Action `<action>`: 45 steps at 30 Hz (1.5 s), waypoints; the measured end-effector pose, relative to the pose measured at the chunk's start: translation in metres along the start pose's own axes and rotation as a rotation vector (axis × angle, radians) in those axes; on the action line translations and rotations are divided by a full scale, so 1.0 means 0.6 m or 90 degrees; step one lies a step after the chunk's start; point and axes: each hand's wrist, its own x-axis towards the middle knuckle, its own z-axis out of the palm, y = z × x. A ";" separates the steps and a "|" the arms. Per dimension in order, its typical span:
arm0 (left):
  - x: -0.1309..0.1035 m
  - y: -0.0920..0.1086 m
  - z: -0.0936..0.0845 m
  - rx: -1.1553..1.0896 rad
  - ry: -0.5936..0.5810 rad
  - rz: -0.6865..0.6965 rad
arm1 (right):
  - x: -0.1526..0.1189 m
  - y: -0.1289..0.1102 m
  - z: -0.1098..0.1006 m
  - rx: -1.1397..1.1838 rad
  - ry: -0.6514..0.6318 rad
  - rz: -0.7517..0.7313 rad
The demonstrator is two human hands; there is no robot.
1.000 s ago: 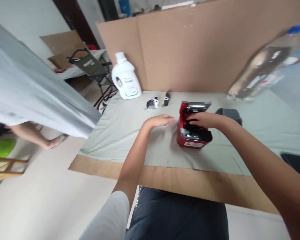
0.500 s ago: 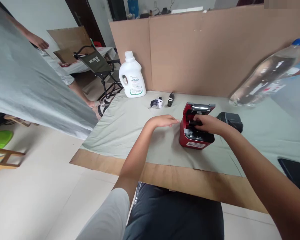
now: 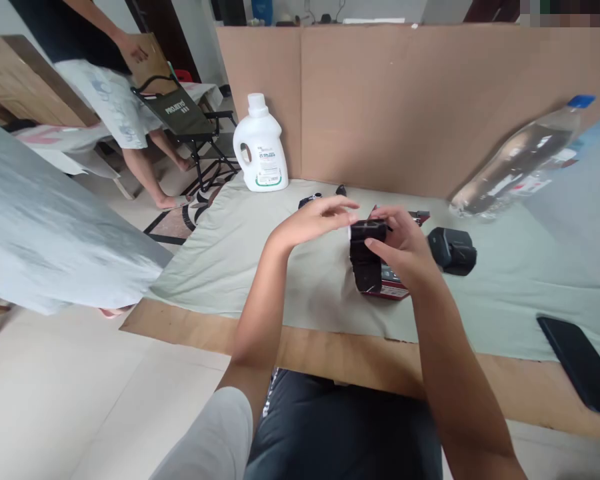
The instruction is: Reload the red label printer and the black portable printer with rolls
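Observation:
My right hand (image 3: 407, 253) pinches a roll of glossy black film (image 3: 367, 231) between thumb and fingers. A loose end of the film hangs down from it. Beneath and behind the roll stands a small red machine with an open lid, like a label printer (image 3: 394, 291), mostly hidden by the film and my hand. My left hand (image 3: 313, 221) hovers palm down at the roll's left end, fingers stretched out; whether its fingertips touch the roll I cannot tell. Partly covered by that hand, a small dark-and-white roll (image 3: 310, 199) and a small black item (image 3: 341, 191) lie further back.
Right of the printer lies a black device (image 3: 454, 251), and a black phone (image 3: 580, 363) rests near the front edge. A white detergent jug (image 3: 261, 150) and a large plastic bottle (image 3: 525, 157) stand by the cardboard wall (image 3: 380, 100). Left, a person stands beside a folding chair (image 3: 175, 117).
My right hand has come up out of the open printer with the black roll, and film now hangs from it. My left hand has risen beside it. The person at left shows more fully.

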 end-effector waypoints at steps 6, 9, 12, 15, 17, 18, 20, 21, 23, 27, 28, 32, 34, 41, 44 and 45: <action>-0.007 -0.024 -0.031 -0.019 -0.046 -0.003 | 0.050 0.010 0.049 -0.123 -0.049 -0.014; -0.004 -0.051 -0.045 -0.062 -0.078 -0.028 | 0.062 0.014 0.061 -0.236 -0.058 -0.039; 0.004 -0.089 -0.055 -0.050 -0.030 -0.044 | 0.066 0.016 0.058 -0.306 0.016 -0.089; 0.014 -0.145 -0.063 0.021 0.112 -0.055 | 0.065 0.016 0.036 -0.327 0.117 -0.115; 0.018 -0.189 -0.070 0.035 0.231 -0.092 | 0.064 0.016 0.016 -0.319 0.163 -0.115; 0.017 -0.211 -0.074 0.036 0.297 -0.123 | 0.064 0.016 0.006 -0.314 0.180 -0.114; 0.011 -0.250 -0.082 0.075 0.442 -0.201 | 0.065 0.018 -0.010 -0.308 0.201 -0.113; 0.006 -0.266 -0.086 0.116 0.509 -0.245 | 0.066 0.020 -0.016 -0.309 0.206 -0.111; -0.006 -0.289 -0.089 0.213 0.603 -0.338 | 0.067 0.025 -0.021 -0.314 0.208 -0.108; -0.020 -0.306 -0.082 0.304 0.615 -0.495 | 0.069 0.032 -0.014 -0.315 0.198 -0.102; -0.021 -0.306 -0.078 0.310 0.608 -0.515 | 0.069 0.032 -0.010 -0.310 0.194 -0.099; -0.018 -0.298 -0.070 0.321 0.580 -0.544 | 0.067 0.029 0.001 -0.292 0.161 -0.072; -0.017 -0.286 -0.073 0.314 0.571 -0.557 | 0.065 0.025 0.006 -0.306 0.119 -0.038; -0.004 -0.221 -0.099 0.331 0.507 -0.526 | 0.046 -0.001 0.078 -0.501 -0.290 0.125; 0.023 -0.206 -0.084 0.320 0.419 -0.453 | 0.032 0.006 0.136 -0.560 -0.546 0.131; 0.038 -0.204 -0.075 0.321 0.400 -0.426 | 0.028 0.012 0.154 -0.577 -0.615 0.139</action>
